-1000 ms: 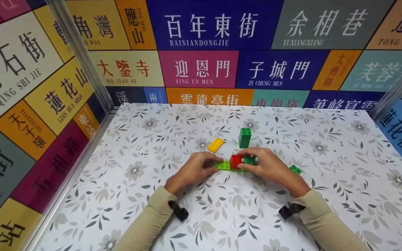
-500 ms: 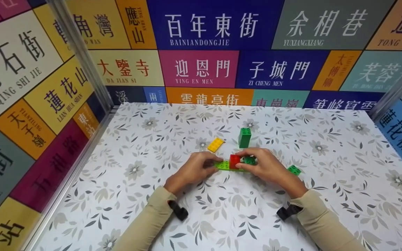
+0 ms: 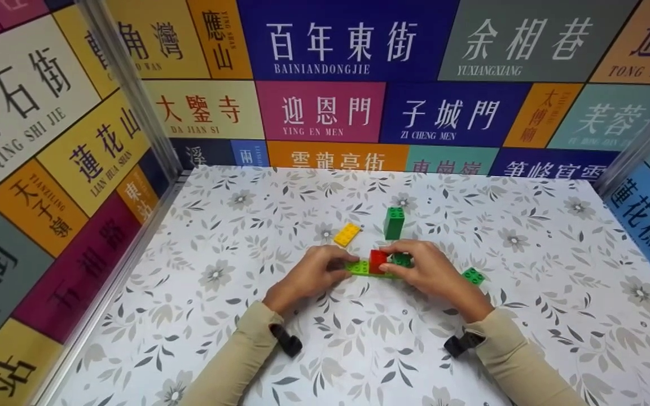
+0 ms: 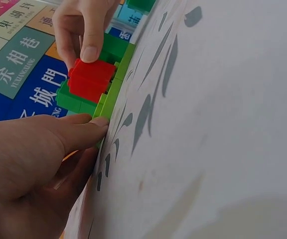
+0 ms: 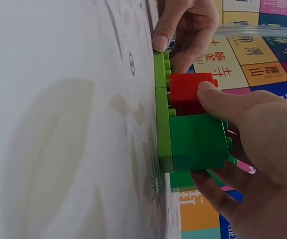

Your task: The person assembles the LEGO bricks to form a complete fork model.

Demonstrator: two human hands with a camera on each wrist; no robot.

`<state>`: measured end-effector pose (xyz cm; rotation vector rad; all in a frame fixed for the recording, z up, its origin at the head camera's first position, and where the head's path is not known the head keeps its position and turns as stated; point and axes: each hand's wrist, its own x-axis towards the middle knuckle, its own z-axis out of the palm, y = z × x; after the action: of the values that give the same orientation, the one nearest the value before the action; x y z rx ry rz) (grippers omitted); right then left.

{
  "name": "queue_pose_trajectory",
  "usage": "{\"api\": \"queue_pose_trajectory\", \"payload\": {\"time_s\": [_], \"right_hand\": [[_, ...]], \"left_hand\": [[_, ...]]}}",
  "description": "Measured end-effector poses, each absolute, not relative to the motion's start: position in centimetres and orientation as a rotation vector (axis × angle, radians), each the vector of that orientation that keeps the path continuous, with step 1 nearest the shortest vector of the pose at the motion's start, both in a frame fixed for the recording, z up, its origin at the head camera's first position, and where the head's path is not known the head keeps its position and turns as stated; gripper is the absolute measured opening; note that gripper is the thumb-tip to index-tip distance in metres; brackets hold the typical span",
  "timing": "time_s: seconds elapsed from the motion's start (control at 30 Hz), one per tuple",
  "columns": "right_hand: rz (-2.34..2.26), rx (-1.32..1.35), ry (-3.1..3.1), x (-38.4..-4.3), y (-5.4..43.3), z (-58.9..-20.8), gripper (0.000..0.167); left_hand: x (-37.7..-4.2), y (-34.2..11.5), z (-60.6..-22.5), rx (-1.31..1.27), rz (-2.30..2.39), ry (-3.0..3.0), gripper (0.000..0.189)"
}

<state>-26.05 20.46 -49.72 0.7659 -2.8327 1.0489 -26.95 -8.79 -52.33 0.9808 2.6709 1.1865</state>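
Note:
My left hand (image 3: 312, 274) pinches the left end of a light green base (image 3: 361, 267) between thumb and fingers. In the right wrist view this base (image 5: 164, 122) is two flat toy-brick plates placed end to end, low along the table. Thumb and fingers of my right hand (image 3: 425, 268) grip a red brick (image 3: 377, 261), close over the studs across the seam. Beside it a dark green brick (image 5: 198, 143) sits on the right end of the base, partly behind my right hand in the head view.
Behind the hands stand a yellow plate (image 3: 348, 234) lying flat and a tall green block (image 3: 394, 224) upright. A small green brick (image 3: 473, 276) lies right of my right wrist. The patterned tabletop (image 3: 359, 349) ends at a wall of coloured signs (image 3: 325, 110).
My right wrist has shifted slightly left, while its fingers stay on the red brick. The left hand keeps its hold on the light green base.

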Motion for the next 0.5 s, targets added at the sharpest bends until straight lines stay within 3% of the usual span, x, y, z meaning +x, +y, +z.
{"api": "queue_pose_trajectory", "payload": {"time_s": [0.5], "right_hand": [[1.034,0.759,-2.862,-25.64,20.3,-49.64,0.041]], "left_hand": [[-27.08,-8.8,-52.34,0.952,1.193,2.647,0.037]]}}
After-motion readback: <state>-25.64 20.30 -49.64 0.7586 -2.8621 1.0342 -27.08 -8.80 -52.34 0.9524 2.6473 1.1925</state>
